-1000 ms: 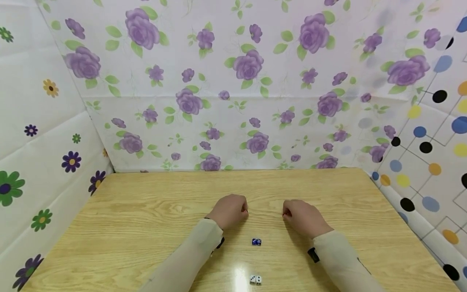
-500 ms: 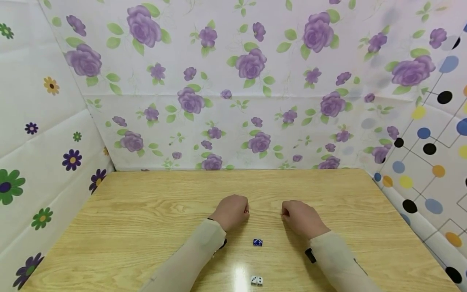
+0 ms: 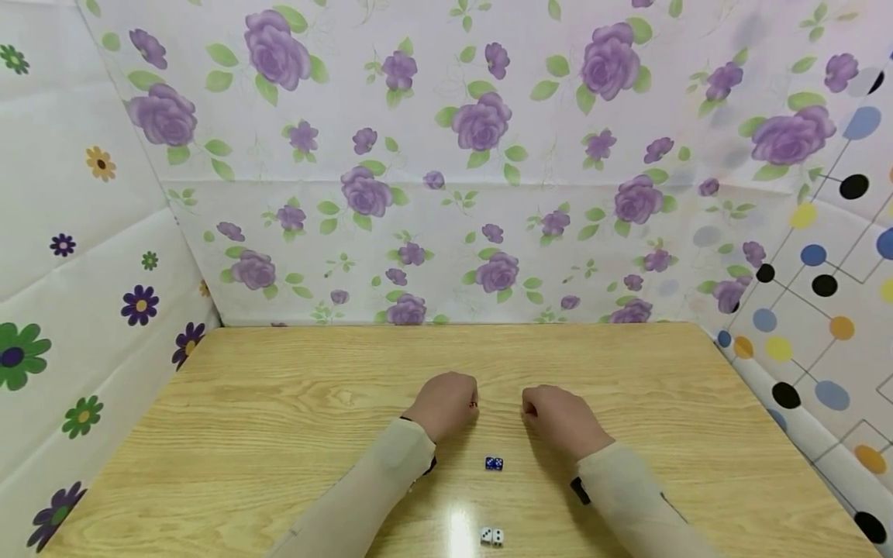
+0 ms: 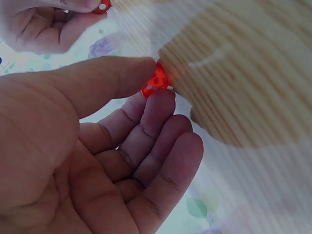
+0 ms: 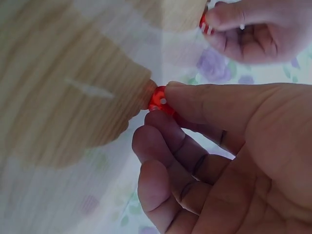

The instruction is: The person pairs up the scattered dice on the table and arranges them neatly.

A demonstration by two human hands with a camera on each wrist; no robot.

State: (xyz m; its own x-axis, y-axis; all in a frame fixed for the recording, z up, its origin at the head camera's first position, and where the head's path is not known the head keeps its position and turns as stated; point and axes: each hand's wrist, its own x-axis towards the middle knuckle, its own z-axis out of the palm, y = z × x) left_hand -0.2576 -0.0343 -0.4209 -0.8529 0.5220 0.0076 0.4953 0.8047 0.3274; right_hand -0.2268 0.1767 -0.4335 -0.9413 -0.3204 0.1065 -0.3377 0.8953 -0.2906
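My left hand pinches a red die with white pips between thumb and fingertips, close to the wooden tabletop. A second red die is pinched the same way in my right hand. The two hands face each other over the middle of the table, a short gap apart. Nearer to me, between the forearms, a pair of blue dice lies side by side. Closer still sits a pair of white dice, also side by side. In the head view the fingers mostly hide the red dice.
The wooden table reaches back to a cloth wall with purple roses. A flower-print cloth stands at the left and a dotted one at the right. Glare shows on the wood near the white dice.
My right hand has moved left with its red die, narrowing the gap to the left hand. The left hand has hardly moved, and the blue and white dice lie as before.
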